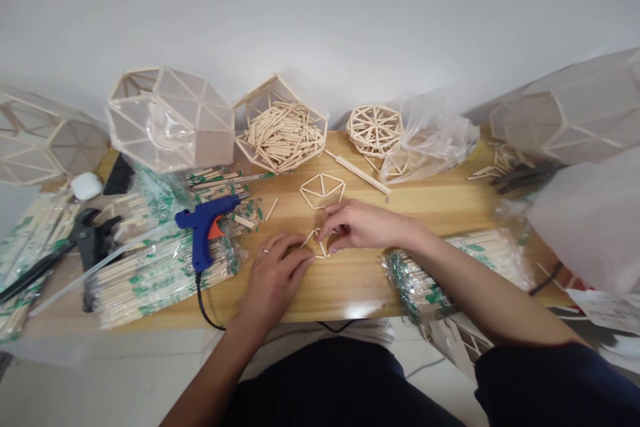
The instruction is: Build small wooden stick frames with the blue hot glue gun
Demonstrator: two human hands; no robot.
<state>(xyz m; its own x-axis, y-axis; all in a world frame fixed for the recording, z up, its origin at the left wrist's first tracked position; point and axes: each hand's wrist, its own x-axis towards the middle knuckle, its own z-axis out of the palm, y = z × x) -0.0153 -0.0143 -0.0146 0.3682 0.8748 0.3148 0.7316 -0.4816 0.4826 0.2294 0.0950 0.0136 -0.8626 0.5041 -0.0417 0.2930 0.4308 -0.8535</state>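
Observation:
A small frame of short wooden sticks (321, 255) lies on the table between my two hands. My left hand (275, 273), with a ring on one finger, holds its left side between thumb and fingertips. From above, my right hand (357, 225) pinches a stick at the frame's right side; the fingers hide part of it. Just behind them rests a flat frame of sticks (323, 191) with spokes meeting at one edge. A blue hot glue gun (204, 232) with an orange trigger lies to the left on wrapped chopsticks (165, 280).
At the back stand a stick-and-panel bowl of cut sticks (285, 137), a round stick lattice (375, 130) and a large faceted shade (173, 120). A black cutter (90, 243) lies left. Packed chopsticks (480, 250) sit under my right forearm. Long sticks (363, 175) lie behind.

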